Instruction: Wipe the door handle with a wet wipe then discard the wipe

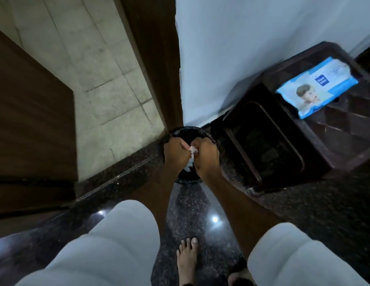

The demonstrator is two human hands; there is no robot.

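My left hand (pixel 175 152) and my right hand (pixel 206 156) are held close together over a small black bin (pixel 187 131) on the floor by the door frame. Both pinch a crumpled white wet wipe (pixel 192 153) between them, and part of it hangs down toward the bin's opening. The door handle is out of view. A brown door (pixel 31 120) stands open at the left.
A blue pack of wet wipes (pixel 318 87) lies on a dark brown stool (pixel 303 141) at the right, against the pale wall. The dark wooden door frame (pixel 157 65) rises behind the bin. Light tiles lie beyond the doorway; polished dark granite and a bare foot (pixel 187 259) are below me.
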